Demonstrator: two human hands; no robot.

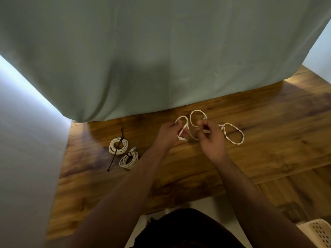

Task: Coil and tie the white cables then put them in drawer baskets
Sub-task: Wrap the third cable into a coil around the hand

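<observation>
head | left hand [168, 135] and right hand [211, 138] each pinch white cable [198, 110] near cloth [161, 68] edge | table [268, 149] wood open rightward

I see the loose cable [238, 130] in off-white with a twisted pattern. The far coil [112, 148] and near coil [123, 163] match it, and a black tie [111, 162] crosses the far one. The table [250, 167] is warm brown wood with dark grain streaks, the cloth [161, 51] pale grey-green, and the basket [320, 233] cream, dotted with holes.

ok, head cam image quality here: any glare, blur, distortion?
Head view: dim overall; glare patches on the wooden table beside the grey cloth; right hand slightly motion-blurred where it pinches the white cable; wide-angle bowing along the cloth's edges; left margin blown out.
</observation>
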